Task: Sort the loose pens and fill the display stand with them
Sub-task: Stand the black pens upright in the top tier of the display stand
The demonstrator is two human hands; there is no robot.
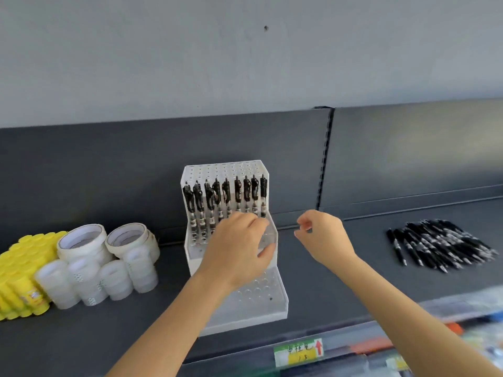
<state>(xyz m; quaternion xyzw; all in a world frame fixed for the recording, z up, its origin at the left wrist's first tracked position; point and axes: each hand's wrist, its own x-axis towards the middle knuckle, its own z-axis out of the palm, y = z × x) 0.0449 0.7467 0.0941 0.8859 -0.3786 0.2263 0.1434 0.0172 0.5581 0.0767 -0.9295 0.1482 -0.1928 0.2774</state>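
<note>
Left fingers [253, 220] grip display stand [226, 168]; racked pens [246, 190] vertical, clips up.

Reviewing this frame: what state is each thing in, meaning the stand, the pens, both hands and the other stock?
display stand: upright on the shelf, front holes unfilled.
standing pens: one upright row in the stand.
loose pens: piled flat, right of the stand.
left hand: grips the stand's middle step.
right hand: beside the stand, loosely curled, holding nothing.
tape rolls: stacked, left of the stand.
</note>
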